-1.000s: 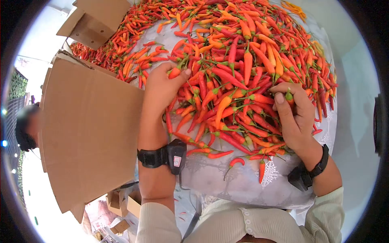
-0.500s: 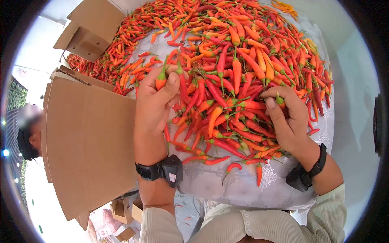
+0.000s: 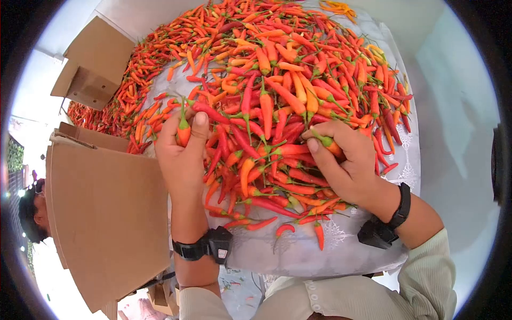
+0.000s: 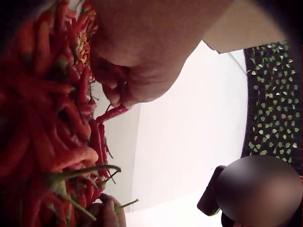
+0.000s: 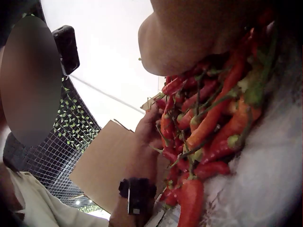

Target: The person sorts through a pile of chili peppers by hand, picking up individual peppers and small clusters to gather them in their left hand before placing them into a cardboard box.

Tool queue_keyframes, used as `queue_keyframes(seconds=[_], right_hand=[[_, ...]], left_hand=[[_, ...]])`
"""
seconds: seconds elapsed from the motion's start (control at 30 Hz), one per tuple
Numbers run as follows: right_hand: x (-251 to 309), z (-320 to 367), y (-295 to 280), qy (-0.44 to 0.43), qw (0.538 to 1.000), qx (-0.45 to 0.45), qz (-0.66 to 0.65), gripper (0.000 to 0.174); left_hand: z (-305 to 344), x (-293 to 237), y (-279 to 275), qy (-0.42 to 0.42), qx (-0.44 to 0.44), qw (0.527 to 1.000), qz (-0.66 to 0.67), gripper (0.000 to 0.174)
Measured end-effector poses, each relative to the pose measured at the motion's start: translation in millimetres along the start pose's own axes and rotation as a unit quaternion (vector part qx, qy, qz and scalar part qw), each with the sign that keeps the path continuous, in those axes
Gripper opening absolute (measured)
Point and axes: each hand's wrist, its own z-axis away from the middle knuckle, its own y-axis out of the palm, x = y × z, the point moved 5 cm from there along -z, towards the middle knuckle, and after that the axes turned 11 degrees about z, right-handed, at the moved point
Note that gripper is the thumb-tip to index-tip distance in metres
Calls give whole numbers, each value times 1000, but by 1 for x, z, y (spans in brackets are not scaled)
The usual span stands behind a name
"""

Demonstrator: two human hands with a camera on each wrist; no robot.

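Note:
Red and orange chili peppers lie in a large pile (image 3: 288,101). At its left side, the left hand (image 3: 178,160) holds an orange chili (image 3: 183,133) with its green stem up, and a red chili (image 3: 212,113) lies at the thumb tip. In the left wrist view, fingers of the left hand (image 4: 137,61) pinch a red chili (image 4: 112,114). The right hand (image 3: 349,162) curls round an orange chili with a green stem (image 3: 332,144), its thumb and index tips close together over the pile. In the right wrist view, that hand (image 5: 203,38) hides its own fingertips.
Cardboard boxes stand on the left, a large one (image 3: 106,213) beside the left forearm and another (image 3: 96,64) farther back. A pale patterned cloth (image 3: 298,258) lies under the peppers. Another person (image 3: 37,213) is at the far left.
The left hand has lifted from the pile and drawn to the left, with the red chili showing at its fingertips. The right hand keeps its grip over the pile. The head view has shifted.

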Motion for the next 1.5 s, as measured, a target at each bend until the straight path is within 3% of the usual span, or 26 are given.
queue_keyframes(seconds=[0.07,0.2,0.27,0.3,0.4,0.47,0.57,0.73,0.83,0.97,1.13,1.23,1.33,1.43,1.5], right_hand=[[8,0,-6,8,999,16,37,11],[11,-2,-19,-45,994,-82,55,10],[6,-3,-23,33,994,-98,40,11],[3,-3,-24,72,991,-105,33,11],[-8,-6,-26,73,984,-149,71,12],[-9,-9,-24,64,989,-110,80,14],[-3,-8,-17,8,991,-74,115,21],[2,-8,-8,-13,988,9,151,29],[-3,-7,-9,-38,983,-37,174,28],[-1,-9,-11,-33,985,-73,152,26],[-1,-9,-10,-36,989,-54,129,26],[-1,-4,-15,-66,992,-59,94,24],[1,-3,-19,-54,993,-102,31,23],[5,0,-27,-62,988,-137,26,21],[5,1,-31,-75,985,-157,22,19]], left_hand=[[0,-2,1,71,0,996,-48,27],[8,-11,2,145,-40,988,-42,24],[11,-14,2,158,-31,987,-14,23],[15,-19,8,177,-4,984,-24,26],[29,-37,30,208,101,968,-102,35],[39,-41,41,190,197,937,-216,44],[45,-33,61,227,298,883,-282,50],[34,-20,50,210,244,915,-243,36],[29,-18,45,179,224,929,-232,31],[23,-16,36,180,135,950,-215,24],[17,-26,25,173,30,968,-179,18],[17,-27,25,186,21,977,-103,21],[22,-31,27,209,74,955,-196,26],[21,-26,26,176,93,968,-153,27],[22,-28,25,207,85,967,-119,29]])
